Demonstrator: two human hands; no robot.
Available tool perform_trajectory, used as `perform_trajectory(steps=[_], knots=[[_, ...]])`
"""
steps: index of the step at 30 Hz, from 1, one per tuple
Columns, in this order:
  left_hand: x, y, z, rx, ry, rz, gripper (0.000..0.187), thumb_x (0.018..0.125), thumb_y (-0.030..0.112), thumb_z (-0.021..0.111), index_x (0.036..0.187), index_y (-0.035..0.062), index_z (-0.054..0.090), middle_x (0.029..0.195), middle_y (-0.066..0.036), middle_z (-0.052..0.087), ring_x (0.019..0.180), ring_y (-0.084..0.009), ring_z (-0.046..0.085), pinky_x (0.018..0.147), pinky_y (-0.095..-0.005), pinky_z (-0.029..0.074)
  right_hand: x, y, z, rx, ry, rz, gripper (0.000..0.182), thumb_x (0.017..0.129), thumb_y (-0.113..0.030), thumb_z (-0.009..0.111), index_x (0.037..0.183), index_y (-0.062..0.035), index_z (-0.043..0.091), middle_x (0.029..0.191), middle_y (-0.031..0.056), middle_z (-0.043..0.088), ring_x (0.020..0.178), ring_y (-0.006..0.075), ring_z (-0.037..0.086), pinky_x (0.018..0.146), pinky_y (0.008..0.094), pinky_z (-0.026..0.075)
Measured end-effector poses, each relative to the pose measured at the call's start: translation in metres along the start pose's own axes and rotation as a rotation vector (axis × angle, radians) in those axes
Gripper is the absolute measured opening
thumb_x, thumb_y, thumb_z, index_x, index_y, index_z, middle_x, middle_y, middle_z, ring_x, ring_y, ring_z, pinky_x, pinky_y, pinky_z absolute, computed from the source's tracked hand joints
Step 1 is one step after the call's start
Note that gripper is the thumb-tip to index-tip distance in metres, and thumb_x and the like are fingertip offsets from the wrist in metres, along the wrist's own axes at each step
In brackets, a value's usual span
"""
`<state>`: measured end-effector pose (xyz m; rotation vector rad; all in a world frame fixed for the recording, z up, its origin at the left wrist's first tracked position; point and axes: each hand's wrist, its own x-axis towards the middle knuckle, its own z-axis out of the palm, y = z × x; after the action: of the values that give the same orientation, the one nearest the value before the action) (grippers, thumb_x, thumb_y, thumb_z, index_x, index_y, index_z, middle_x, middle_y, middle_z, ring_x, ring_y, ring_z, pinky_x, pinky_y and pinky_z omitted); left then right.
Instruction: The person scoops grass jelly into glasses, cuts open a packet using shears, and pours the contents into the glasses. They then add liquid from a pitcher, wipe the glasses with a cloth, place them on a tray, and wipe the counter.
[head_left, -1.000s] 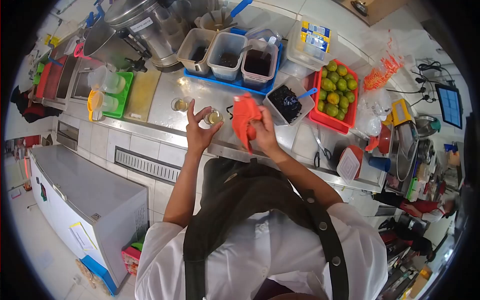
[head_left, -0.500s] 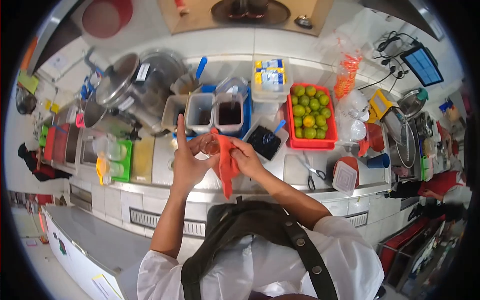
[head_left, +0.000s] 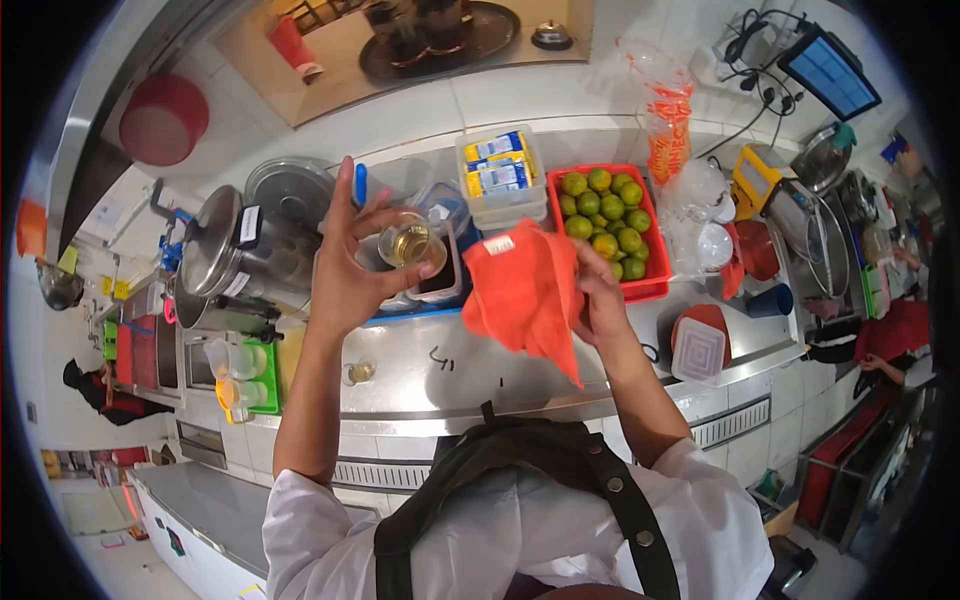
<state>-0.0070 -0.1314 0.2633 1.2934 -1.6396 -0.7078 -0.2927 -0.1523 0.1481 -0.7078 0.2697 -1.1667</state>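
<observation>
A small clear glass [head_left: 412, 243] of yellowish liquid is held up beside a creased orange cloth [head_left: 522, 295].

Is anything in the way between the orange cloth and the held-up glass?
Nothing visible stands between the orange cloth in the right hand and the glass in the left hand, just a gap. The left thumb rests on the glass.

This place is a kitchen of commercial kind, maybe in a restaurant or café. It is shown by the long steel tabletop [head_left: 430, 390], the big metal pots [head_left: 211, 240] and the red crate [head_left: 655, 240] full of green citrus [head_left: 606, 207]. Above, in an opening of the white tiled wall [head_left: 420, 110], there are 1 service bell [head_left: 551, 36] and 1 round tray [head_left: 440, 62]. At the right, 1 screen [head_left: 829, 72] is mounted, and another worker [head_left: 890, 340] stands.
</observation>
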Motion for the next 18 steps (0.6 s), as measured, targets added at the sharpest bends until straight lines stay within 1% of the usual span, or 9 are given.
perform_trajectory(steps=[3,8,11,12,13,14,15,17,18], knots=[[0.008,0.008,0.02,-0.045,-0.059,-0.001,0.132,0.059,0.008,0.094,0.16,0.0101,0.008,0.114,-0.016,0.071,0.139,-0.0324,0.045,0.118,-0.0458,0.024,0.024,-0.032,-0.004,-0.198,0.295,-0.155,0.046,0.086,-0.003,0.051,0.132,0.0024,0.054,0.122,0.0083,0.063,0.11,0.0187,0.063,0.098,0.0313,0.049],[0.012,0.001,0.058,-0.083,-0.117,-0.007,0.129,0.061,0.008,0.094,0.159,0.0097,0.01,0.113,-0.016,0.072,0.139,-0.0321,0.045,0.118,-0.0467,0.026,0.053,-0.078,-0.104,-0.401,0.467,-0.249,0.039,0.091,-0.006,0.053,0.129,0.0028,0.057,0.12,0.0099,0.065,0.107,0.0186,0.063,0.094,0.0318,0.05],[0.013,0.0,0.088,-0.092,-0.153,-0.037,0.129,0.062,0.008,0.094,0.159,0.0103,0.009,0.113,-0.017,0.072,0.139,-0.0323,0.045,0.117,-0.0447,0.027,0.054,-0.076,-0.154,-1.323,0.521,-0.129,0.039,0.091,-0.008,0.056,0.129,0.001,0.057,0.12,0.0156,0.065,0.108,0.0239,0.064,0.094,0.0353,0.05],[0.014,-0.002,0.1,-0.103,-0.158,-0.049,0.129,0.062,0.008,0.094,0.159,0.0106,0.009,0.114,-0.017,0.072,0.139,-0.0324,0.045,0.117,-0.0442,0.027,0.047,-0.069,-0.164,-1.581,0.449,-0.159,0.044,0.089,-0.001,0.055,0.133,-0.0031,0.055,0.126,0.0131,0.064,0.116,0.0271,0.062,0.101,0.0367,0.047],[0.016,-0.006,0.113,-0.111,-0.162,-0.057,0.129,0.062,0.009,0.094,0.159,0.0109,0.009,0.114,-0.017,0.072,0.139,-0.0325,0.045,0.117,-0.0437,0.028,0.04,-0.068,-0.155,-1.606,0.362,-0.244,0.047,0.087,-0.001,0.058,0.134,-0.0031,0.055,0.129,0.0144,0.062,0.118,0.0271,0.061,0.102,0.0365,0.047],[0.019,-0.012,0.125,-0.014,-0.172,0.023,0.128,0.064,0.012,0.094,0.159,0.0093,0.009,0.114,-0.018,0.071,0.139,-0.0327,0.045,0.116,-0.0419,0.029,0.03,-0.061,-0.144,-1.628,0.27,-0.33,0.051,0.085,0.0,0.06,0.136,-0.003,0.054,0.131,0.0157,0.061,0.12,0.0271,0.06,0.103,0.0364,0.046],[0.022,-0.012,0.136,-0.012,-0.176,0.008,0.127,0.064,0.014,0.094,0.159,0.0086,0.009,0.115,-0.018,0.071,0.139,-0.0325,0.045,0.117,-0.0433,0.027,0.019,-0.055,-0.128,-1.645,0.177,-0.41,0.055,0.083,0.001,0.063,0.137,-0.003,0.053,0.134,0.017,0.059,0.122,0.027,0.059,0.104,0.0362,0.046],[0.026,-0.007,0.162,-0.008,-0.192,-0.024,0.127,0.065,0.018,0.093,0.159,0.0071,0.009,0.116,-0.017,0.071,0.139,-0.032,0.045,0.119,-0.0462,0.022,-0.005,-0.051,-0.091,-1.385,0.059,-0.245,0.059,0.078,-0.002,0.07,0.135,-0.002,0.053,0.134,0.0176,0.057,0.122,0.0317,0.059,0.106,0.0393,0.044],[0.028,-0.005,0.175,0.037,-0.197,-0.03,0.126,0.065,0.019,0.093,0.158,0.0064,0.009,0.117,-0.017,0.071,0.139,-0.0316,0.046,0.119,-0.0479,0.018,-0.015,-0.045,-0.078,-1.333,0.111,-0.252,0.061,0.077,-0.002,0.072,0.135,-0.0016,0.052,0.133,0.0177,0.057,0.122,0.0318,0.059,0.106,0.0392,0.045]])
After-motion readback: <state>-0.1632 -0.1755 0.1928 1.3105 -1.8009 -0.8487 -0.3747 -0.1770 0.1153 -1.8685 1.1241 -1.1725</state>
